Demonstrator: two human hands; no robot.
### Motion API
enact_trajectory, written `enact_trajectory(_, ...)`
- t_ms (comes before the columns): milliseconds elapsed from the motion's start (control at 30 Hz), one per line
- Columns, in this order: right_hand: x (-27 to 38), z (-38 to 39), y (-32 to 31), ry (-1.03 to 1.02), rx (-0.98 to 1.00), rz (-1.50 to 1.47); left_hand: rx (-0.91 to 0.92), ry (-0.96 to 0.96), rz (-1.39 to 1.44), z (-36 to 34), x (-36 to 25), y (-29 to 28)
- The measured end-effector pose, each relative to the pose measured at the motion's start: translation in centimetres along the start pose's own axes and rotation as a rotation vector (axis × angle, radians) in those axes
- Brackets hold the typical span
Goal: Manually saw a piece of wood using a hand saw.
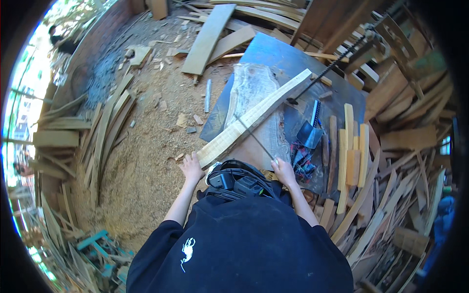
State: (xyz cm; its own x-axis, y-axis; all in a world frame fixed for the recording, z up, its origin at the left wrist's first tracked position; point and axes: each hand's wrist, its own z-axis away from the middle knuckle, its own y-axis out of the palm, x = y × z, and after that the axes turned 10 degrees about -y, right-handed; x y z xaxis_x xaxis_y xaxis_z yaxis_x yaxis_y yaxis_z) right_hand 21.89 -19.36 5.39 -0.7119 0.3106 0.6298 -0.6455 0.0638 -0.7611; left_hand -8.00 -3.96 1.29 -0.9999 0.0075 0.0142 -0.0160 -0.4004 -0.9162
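While the left hand [191, 168] rests with fingers spread at the near-left end of a long pale plank [264, 112], the right hand [283, 172] is closed around one end of a thin dark rod [259, 143]. The plank lies ahead of both hands, slanting from near left to far right over a broad slab [251, 80] on the blue worktop [278, 52]. The left hand is nearer it; the rod reaches far left across it, contact unclear.

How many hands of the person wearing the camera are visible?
2: the left hand at the pale plank's near end, and the right hand gripping the thin rod.
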Motion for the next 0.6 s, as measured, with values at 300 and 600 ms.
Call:
enact_trajectory(300, 3.2, 6.1, 2.0, 0.412, -0.57, -0.367, 0.038, 0.134, -0.016, -1.9, 0.9, -1.6)
enact_trajectory(600, 10.5, 6.3, 7.3, 0.495, -0.535, -0.363, 0.065, 0.47, 0.089, -4.4, 3.7, -3.0)
